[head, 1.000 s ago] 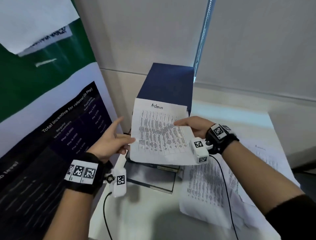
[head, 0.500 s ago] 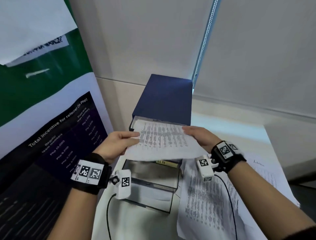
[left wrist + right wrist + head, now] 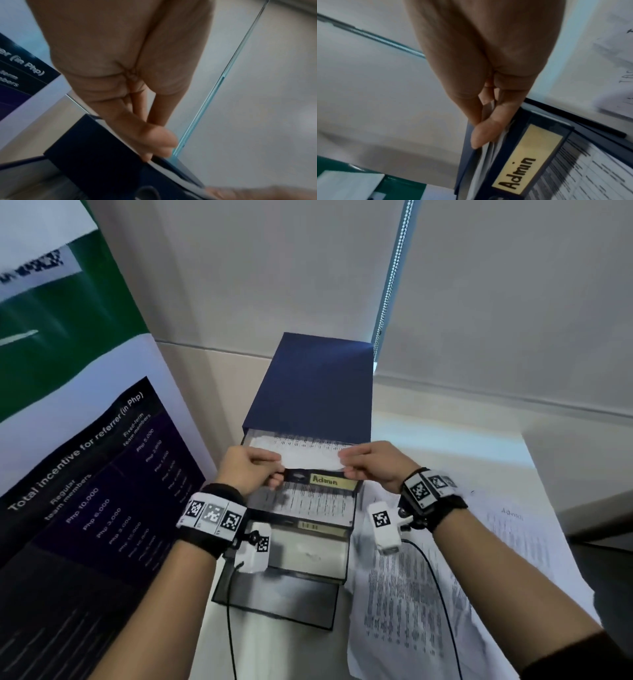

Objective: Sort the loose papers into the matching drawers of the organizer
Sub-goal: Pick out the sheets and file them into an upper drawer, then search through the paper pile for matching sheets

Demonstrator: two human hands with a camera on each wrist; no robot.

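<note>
Both hands at the top drawer [image 3: 322, 481], yellow "Admin" label [image 3: 329, 481] on its front. Left hand [image 3: 247, 470] pinches the near left edge of the printed sheet [image 3: 310, 451]; right hand [image 3: 373, 463] pinches the right edge, thumb and fingers [image 3: 486, 133] clamped on paper. Sheet lies flat in that drawer, far end under the blue organizer [image 3: 315, 385] top. Two lower drawers pulled out, the second holding printed papers [image 3: 317, 505]. More loose sheets [image 3: 411, 597] on the surface [image 3: 274, 652], right of the organizer.
</note>
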